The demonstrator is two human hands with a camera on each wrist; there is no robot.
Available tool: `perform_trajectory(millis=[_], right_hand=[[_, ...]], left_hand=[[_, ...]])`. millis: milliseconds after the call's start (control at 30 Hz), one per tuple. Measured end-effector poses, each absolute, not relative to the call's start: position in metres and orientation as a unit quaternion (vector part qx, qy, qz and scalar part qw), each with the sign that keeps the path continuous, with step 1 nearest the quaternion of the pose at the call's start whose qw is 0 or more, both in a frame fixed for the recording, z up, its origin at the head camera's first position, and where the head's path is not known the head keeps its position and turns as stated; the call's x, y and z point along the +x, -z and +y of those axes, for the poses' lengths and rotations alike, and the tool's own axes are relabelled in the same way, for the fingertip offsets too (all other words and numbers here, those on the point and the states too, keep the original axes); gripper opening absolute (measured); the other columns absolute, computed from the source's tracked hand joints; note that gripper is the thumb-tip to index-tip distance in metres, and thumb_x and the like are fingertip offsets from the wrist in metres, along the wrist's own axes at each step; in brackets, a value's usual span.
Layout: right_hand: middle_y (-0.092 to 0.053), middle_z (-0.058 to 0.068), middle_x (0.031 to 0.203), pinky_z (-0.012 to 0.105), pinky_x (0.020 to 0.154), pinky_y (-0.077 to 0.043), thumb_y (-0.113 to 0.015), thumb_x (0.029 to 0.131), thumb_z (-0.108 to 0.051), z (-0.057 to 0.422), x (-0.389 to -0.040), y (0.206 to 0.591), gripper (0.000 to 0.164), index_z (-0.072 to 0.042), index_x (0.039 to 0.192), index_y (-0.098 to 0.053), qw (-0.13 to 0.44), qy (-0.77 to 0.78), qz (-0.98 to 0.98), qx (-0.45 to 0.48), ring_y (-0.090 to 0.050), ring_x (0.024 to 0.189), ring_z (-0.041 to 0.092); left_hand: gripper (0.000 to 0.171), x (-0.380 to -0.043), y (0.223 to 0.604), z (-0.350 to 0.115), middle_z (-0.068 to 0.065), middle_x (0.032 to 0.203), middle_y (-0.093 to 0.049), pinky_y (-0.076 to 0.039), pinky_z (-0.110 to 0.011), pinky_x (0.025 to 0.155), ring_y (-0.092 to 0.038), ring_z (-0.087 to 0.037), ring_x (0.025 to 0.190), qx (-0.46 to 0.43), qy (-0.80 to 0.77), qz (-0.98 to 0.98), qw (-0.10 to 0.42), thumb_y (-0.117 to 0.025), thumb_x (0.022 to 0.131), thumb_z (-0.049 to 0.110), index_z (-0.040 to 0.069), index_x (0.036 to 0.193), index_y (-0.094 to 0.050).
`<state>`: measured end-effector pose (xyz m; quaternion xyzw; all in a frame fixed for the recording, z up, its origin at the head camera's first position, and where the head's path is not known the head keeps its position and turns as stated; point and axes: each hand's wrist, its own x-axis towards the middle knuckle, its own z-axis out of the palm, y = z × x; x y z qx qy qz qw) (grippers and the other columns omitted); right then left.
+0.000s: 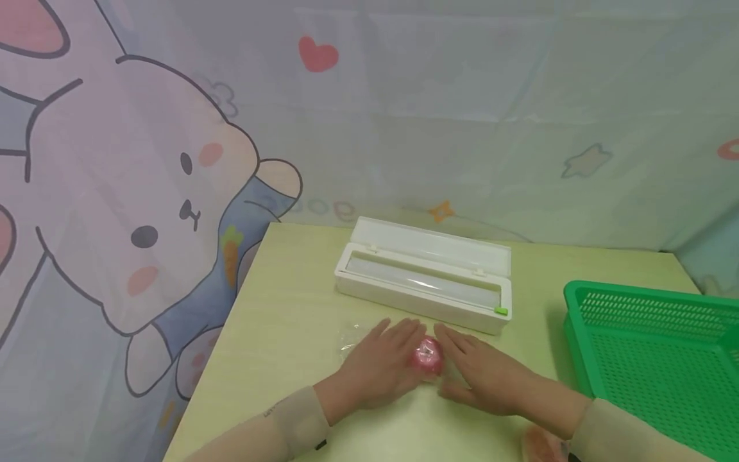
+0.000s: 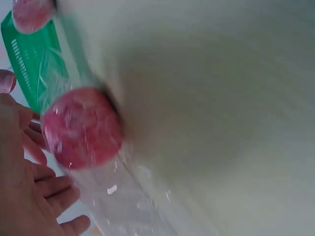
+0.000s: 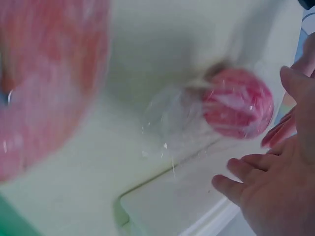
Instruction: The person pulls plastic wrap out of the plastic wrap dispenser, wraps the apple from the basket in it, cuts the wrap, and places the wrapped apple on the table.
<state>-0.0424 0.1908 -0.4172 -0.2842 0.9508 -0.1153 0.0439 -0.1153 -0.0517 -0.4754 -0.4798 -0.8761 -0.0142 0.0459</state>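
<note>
A round red fruit (image 1: 428,355) wrapped in clear plastic film sits on the table between both hands. My left hand (image 1: 383,362) is at its left side, fingers extended and palm down. On the other side, my right hand (image 1: 485,372) slants in, fingers straight and thumb spread. In the left wrist view, loose clear film (image 2: 123,206) trails from the wrapped fruit. More film (image 3: 172,123) bunches out on its opposite side in the right wrist view. A second pinkish-red wrapped fruit (image 1: 543,443) lies under the right forearm, partly hidden by it.
Just beyond the hands stands a white film dispenser (image 1: 421,305), its lid raised, with a film roll (image 1: 424,282) inside and a green slider (image 1: 501,311) at the right end. A green plastic basket (image 1: 583,346) stands at the right. A printed curtain hangs behind the table.
</note>
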Motion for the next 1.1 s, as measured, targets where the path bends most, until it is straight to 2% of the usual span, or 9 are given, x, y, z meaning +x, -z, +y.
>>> perform_trajectory(millis=[67,167,433,533,667,833,933,1000,1100], right_hand=[[-0.038,0.031,0.165,0.064,0.116,-0.042,-0.071,0.100,-0.050,0.188,-0.037,0.421,0.096,0.012,0.161,-0.030,0.071,0.121,0.951,-0.276,-0.049,0.145,0.049],[-0.035,0.033,0.165,0.068,0.116,-0.039,-0.072,0.099,-0.050,0.186,-0.030,0.426,0.099,0.014,0.161,-0.028,0.087,0.129,0.950,-0.271,-0.046,0.147,0.049],[-0.037,0.033,0.164,0.069,0.116,-0.039,-0.071,0.100,-0.051,0.183,-0.026,0.432,0.099,0.015,0.160,-0.028,0.076,0.129,0.949,-0.277,-0.046,0.148,0.046],[-0.037,0.033,0.165,0.068,0.117,-0.038,-0.070,0.100,-0.052,0.183,-0.026,0.432,0.099,0.014,0.160,-0.028,0.076,0.122,0.951,-0.273,-0.045,0.149,0.045],[-0.037,0.032,0.165,0.067,0.118,-0.038,-0.069,0.101,-0.053,0.184,-0.026,0.432,0.098,0.014,0.160,-0.029,0.077,0.118,0.953,-0.268,-0.045,0.149,0.045],[-0.037,0.033,0.164,0.069,0.117,-0.037,-0.068,0.101,-0.055,0.183,-0.023,0.431,0.099,0.014,0.160,-0.029,0.082,0.131,0.956,-0.250,-0.044,0.149,0.047],[-0.037,0.034,0.164,0.070,0.118,-0.035,-0.066,0.102,-0.055,0.179,-0.022,0.429,0.097,0.014,0.160,-0.030,0.082,0.154,0.957,-0.231,-0.044,0.149,0.048],[-0.035,0.034,0.165,0.071,0.120,-0.032,-0.063,0.105,-0.053,0.175,-0.020,0.425,0.093,0.015,0.160,-0.030,0.082,0.181,0.957,-0.210,-0.040,0.150,0.051],[-0.029,0.032,0.169,0.069,0.124,-0.026,-0.057,0.109,-0.050,0.166,-0.017,0.414,0.088,0.013,0.162,-0.027,0.078,0.230,0.956,-0.165,-0.029,0.156,0.051]], left_hand=[[0.080,-0.110,0.485,-0.043,-0.005,0.175,-0.032,-0.021,-0.049,0.132,-0.027,-0.021,0.162,-0.475,0.007,-0.879,0.055,-0.028,0.111,0.066,0.011,0.170,-0.028],[0.079,-0.104,0.493,-0.038,-0.006,0.176,-0.027,-0.019,-0.051,0.132,-0.025,-0.021,0.163,-0.470,-0.003,-0.880,0.070,-0.027,0.112,0.063,0.010,0.171,-0.024],[0.084,-0.097,0.496,-0.040,-0.009,0.176,-0.028,-0.024,-0.047,0.131,-0.028,-0.022,0.162,-0.458,-0.046,-0.882,0.096,-0.039,0.110,0.064,0.008,0.170,-0.026],[0.089,-0.102,0.492,-0.038,-0.009,0.173,-0.034,-0.026,-0.047,0.131,-0.032,-0.022,0.160,-0.457,-0.019,-0.886,0.079,-0.054,0.105,0.064,0.007,0.169,-0.027],[0.100,-0.114,0.490,-0.032,-0.007,0.165,-0.046,-0.029,-0.044,0.129,-0.041,-0.020,0.154,-0.456,0.031,-0.888,0.054,-0.075,0.093,0.062,0.008,0.166,-0.034],[0.091,-0.125,0.497,-0.027,-0.005,0.153,-0.060,-0.034,-0.041,0.127,-0.055,-0.020,0.143,-0.455,0.081,-0.886,0.042,-0.078,0.091,0.060,0.009,0.160,-0.046],[0.083,-0.128,0.497,-0.026,-0.004,0.142,-0.067,-0.043,-0.039,0.120,-0.063,-0.021,0.131,-0.449,0.111,-0.885,0.046,-0.080,0.090,0.059,0.011,0.152,-0.055],[0.079,-0.128,0.491,-0.028,-0.003,0.137,-0.070,-0.049,-0.037,0.114,-0.066,-0.021,0.124,-0.446,0.125,-0.885,0.048,-0.084,0.088,0.057,0.012,0.148,-0.058],[0.078,-0.128,0.477,-0.031,-0.003,0.134,-0.070,-0.051,-0.035,0.110,-0.067,-0.021,0.120,-0.445,0.129,-0.885,0.052,-0.087,0.086,0.054,0.011,0.145,-0.058]])
